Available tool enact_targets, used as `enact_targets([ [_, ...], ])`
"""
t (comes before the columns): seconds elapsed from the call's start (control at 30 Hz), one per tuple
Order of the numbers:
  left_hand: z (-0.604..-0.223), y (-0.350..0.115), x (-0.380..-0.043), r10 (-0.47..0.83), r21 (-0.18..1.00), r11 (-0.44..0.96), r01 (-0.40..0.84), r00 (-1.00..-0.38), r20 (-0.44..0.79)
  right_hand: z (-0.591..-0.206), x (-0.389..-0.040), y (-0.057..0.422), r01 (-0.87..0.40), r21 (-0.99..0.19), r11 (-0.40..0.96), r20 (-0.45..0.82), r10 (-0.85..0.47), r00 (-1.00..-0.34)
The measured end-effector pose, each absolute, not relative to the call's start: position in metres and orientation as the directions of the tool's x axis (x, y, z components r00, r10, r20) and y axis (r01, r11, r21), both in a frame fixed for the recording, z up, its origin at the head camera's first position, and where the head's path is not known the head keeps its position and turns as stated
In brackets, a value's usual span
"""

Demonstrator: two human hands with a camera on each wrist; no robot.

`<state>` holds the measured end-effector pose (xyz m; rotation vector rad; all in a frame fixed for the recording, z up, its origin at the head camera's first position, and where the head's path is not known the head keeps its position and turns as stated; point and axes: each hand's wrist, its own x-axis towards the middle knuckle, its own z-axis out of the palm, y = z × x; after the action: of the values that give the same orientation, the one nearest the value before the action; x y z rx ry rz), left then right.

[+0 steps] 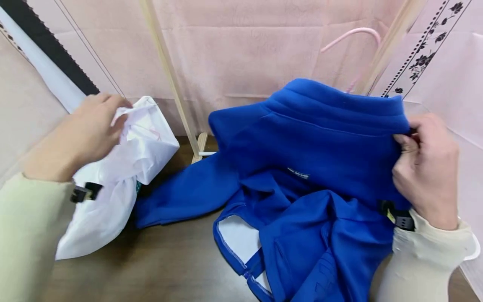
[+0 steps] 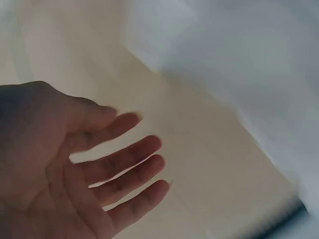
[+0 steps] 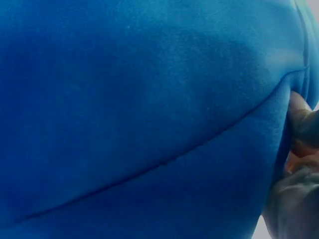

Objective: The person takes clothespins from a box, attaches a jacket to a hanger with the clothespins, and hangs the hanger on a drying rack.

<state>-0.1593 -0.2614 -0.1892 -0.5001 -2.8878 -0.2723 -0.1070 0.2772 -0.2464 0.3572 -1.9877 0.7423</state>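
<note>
A blue jacket [image 1: 324, 155] with a tall collar and a small label hangs raised at its collar end. My right hand [image 1: 428, 167] pinches it at the collar's right side, and its lower part lies in folds on the table. In the right wrist view, blue fabric [image 3: 149, 99] fills most of the picture, with fingers [image 3: 299, 117] at its edge. At the left, my left hand [image 1: 90, 130] is over a crumpled white fabric bundle [image 1: 151, 144]. The left wrist view shows the left hand [image 2: 84, 164] with loosely spread fingers and nothing in them.
A wooden rack's posts [image 1: 170, 75] rise behind the jacket, on a wooden foot [image 1: 201, 144]. A pink hanger [image 1: 354, 31] hangs at the right post. Pink patterned cloth [image 1: 256, 50] covers the back. The brown tabletop [image 1: 162, 260] shows in front.
</note>
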Motion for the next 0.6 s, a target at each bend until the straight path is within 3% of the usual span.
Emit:
enact_targets([
  [0.13, -0.191, -0.184, -0.133, 0.397, 0.273, 0.803, 0.531, -0.816, 0.42, -0.248, -0.122, 0.262, -0.597, -0.347, 0.723, 0.857, -0.013, -0.515],
  [0.3, -0.219, -0.123, -0.139, 0.411, 0.337, 0.659, 0.673, -0.697, 0.588, -0.245, -0.142, 0.247, -0.681, -0.322, 0.658, 0.846, -0.123, -0.519],
  [0.5, -0.247, -0.112, -0.155, 0.229, 0.425, 0.619, 0.66, -0.67, 0.706, -0.244, -0.168, 0.242, -0.757, -0.269, 0.596, 0.832, -0.253, -0.495],
  [0.6, -0.259, -0.116, -0.157, 0.145, 0.456, 0.627, 0.632, -0.67, 0.728, -0.25, -0.178, 0.238, -0.754, -0.273, 0.597, 0.808, -0.283, -0.517],
])
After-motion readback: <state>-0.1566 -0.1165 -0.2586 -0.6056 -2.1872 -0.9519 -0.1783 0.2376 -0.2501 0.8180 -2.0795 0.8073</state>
